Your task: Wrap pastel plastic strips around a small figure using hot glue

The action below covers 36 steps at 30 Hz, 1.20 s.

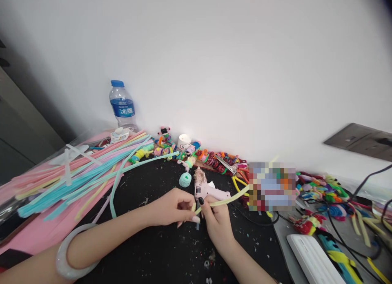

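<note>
My left hand (173, 206) and my right hand (218, 222) meet over the black mat (159, 251), both pinched on the near end of a long pale yellow pipe cleaner (228, 199). The strand runs up and to the right, away from my fingers. A pale bangle (71, 253) sits on my left wrist. Just behind my hands lies a pink glue gun (208, 189), with a small mint green roll (185, 179) to its left.
A big sheaf of pink, blue and yellow pipe cleaners (76, 174) fans out at the left. A water bottle (122, 105) stands by the wall. Small wrapped figures (196, 151), scissors and coloured scraps line the back. Black cables and a white device (312, 259) lie at right.
</note>
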Available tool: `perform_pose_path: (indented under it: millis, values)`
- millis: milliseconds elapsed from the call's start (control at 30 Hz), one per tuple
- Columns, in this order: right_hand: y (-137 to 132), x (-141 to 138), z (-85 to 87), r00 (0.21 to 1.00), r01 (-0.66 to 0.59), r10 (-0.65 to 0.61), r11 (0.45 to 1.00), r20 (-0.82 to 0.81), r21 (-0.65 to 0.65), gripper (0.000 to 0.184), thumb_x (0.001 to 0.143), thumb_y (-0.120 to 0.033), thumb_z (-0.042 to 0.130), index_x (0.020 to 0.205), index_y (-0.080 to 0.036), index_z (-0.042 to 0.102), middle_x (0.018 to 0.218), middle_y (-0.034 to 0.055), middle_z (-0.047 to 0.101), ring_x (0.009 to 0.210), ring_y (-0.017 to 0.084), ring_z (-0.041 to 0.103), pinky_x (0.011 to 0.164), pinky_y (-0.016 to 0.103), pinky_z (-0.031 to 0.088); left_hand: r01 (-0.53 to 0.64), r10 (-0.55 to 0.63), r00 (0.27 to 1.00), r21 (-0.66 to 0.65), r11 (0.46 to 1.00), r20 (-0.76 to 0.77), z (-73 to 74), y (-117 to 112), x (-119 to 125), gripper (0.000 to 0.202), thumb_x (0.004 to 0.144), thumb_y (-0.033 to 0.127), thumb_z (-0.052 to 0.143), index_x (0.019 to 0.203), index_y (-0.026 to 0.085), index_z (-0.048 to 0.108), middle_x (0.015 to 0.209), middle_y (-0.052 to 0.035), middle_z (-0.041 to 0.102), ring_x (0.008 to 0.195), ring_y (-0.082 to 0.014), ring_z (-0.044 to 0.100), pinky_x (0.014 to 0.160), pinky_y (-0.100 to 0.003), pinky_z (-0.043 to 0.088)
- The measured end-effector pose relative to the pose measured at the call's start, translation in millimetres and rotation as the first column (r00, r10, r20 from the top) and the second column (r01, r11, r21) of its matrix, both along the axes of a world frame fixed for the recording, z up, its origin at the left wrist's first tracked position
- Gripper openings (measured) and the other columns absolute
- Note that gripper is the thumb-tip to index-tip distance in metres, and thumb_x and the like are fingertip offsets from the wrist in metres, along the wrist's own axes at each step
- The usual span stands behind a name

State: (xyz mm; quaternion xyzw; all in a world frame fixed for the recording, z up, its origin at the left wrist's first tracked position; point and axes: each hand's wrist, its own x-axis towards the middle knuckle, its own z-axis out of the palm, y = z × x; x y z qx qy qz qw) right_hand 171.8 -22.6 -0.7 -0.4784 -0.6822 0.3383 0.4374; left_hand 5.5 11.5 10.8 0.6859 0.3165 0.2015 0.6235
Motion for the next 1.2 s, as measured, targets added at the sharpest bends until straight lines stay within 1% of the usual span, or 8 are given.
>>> perform_pose_path:
  millis: [100,233,467,567,700,867,1033,1200]
  values:
    - [1,1,-1.7,1.000,0.016,-0.016,1.000,-0.008,-0.001,0.037,0.093,-0.028,0.035,0.057,-0.020,0.039,0.055,-0.0042,0.037,0.052,0.011,0.034,0.051,0.024,0.026,-0.035,0.061,0.995,0.319,0.947,-0.073,1.5,2,-1,0.027,0.077,0.036,0.060,0.061,0.016,0.050,0.052,0.0067,0.044,0.046,-0.0085,0.047,0.047,-0.019,0.037]
    - [0,0,-1.6,1.000,-0.005,0.005,1.000,-0.003,-0.016,0.036,0.095,-0.029,0.031,0.061,-0.020,0.041,0.058,-0.0037,0.038,0.053,0.012,0.035,0.051,0.024,0.028,0.081,0.083,0.976,0.688,0.721,-0.202,3.6,3,-4,0.026,0.089,0.029,0.044,0.068,0.017,0.053,0.067,0.0019,0.051,0.064,-0.0118,0.048,0.061,-0.022,0.037]
    - [0,1,-1.5,0.999,-0.027,0.027,1.000,0.037,-0.004,0.034,0.093,-0.026,0.033,0.060,-0.020,0.039,0.057,-0.0035,0.039,0.054,0.012,0.037,0.052,0.025,0.028,0.297,0.136,0.912,0.852,0.432,-0.387,0.6,3,-7,0.025,0.092,0.023,0.035,0.076,0.016,0.053,0.072,-0.0013,0.057,0.059,-0.0139,0.052,0.052,-0.026,0.033]
    - [0,0,-2.0,0.999,-0.028,0.028,1.000,0.045,0.001,0.033,0.093,-0.025,0.032,0.061,-0.020,0.038,0.057,-0.0037,0.039,0.054,0.012,0.037,0.052,0.025,0.029,0.342,0.170,0.889,0.862,0.374,-0.426,1.4,2,-5,0.023,0.090,0.019,0.037,0.074,0.017,0.053,0.070,-0.0012,0.058,0.056,-0.0143,0.052,0.049,-0.027,0.032]
    - [0,1,-1.5,0.998,-0.022,0.022,1.000,0.054,0.015,0.033,0.092,-0.025,0.034,0.060,-0.020,0.038,0.057,-0.0040,0.039,0.054,0.012,0.037,0.053,0.025,0.028,0.365,0.138,0.882,0.839,0.404,-0.450,3.5,0,-4,0.020,0.088,0.014,0.038,0.073,0.018,0.052,0.070,-0.0008,0.059,0.056,-0.0138,0.053,0.050,-0.026,0.033]
    - [1,6,-3.3,0.996,0.085,-0.087,0.995,0.028,0.047,0.034,0.093,-0.028,0.034,0.060,-0.021,0.030,0.056,-0.0062,0.029,0.052,0.011,0.029,0.050,0.024,0.023,0.347,0.126,0.885,0.816,0.463,-0.448,7.4,2,-8,0.027,0.092,0.025,0.034,0.077,0.018,0.055,0.073,-0.0015,0.059,0.062,-0.0148,0.055,0.056,-0.025,0.035]
    - [4,7,-4.8,0.993,0.108,-0.110,0.992,0.041,0.061,0.034,0.093,-0.027,0.034,0.060,-0.021,0.028,0.056,-0.0065,0.028,0.052,0.011,0.028,0.050,0.024,0.022,0.208,0.082,0.944,0.772,0.601,-0.319,13.0,5,-13,0.024,0.092,0.025,0.035,0.095,0.019,0.058,0.087,-0.0035,0.060,0.075,-0.0151,0.057,0.067,-0.023,0.040]
    - [2,4,-0.5,0.997,-0.010,0.004,0.997,0.082,0.076,0.032,0.091,-0.025,0.038,0.060,-0.020,0.036,0.058,-0.0047,0.036,0.056,0.011,0.034,0.054,0.024,0.026,0.142,0.014,0.977,0.698,0.702,-0.212,6.5,5,-10,0.024,0.091,0.025,0.041,0.086,0.018,0.063,0.081,-0.0037,0.059,0.074,-0.0138,0.056,0.069,-0.022,0.041]
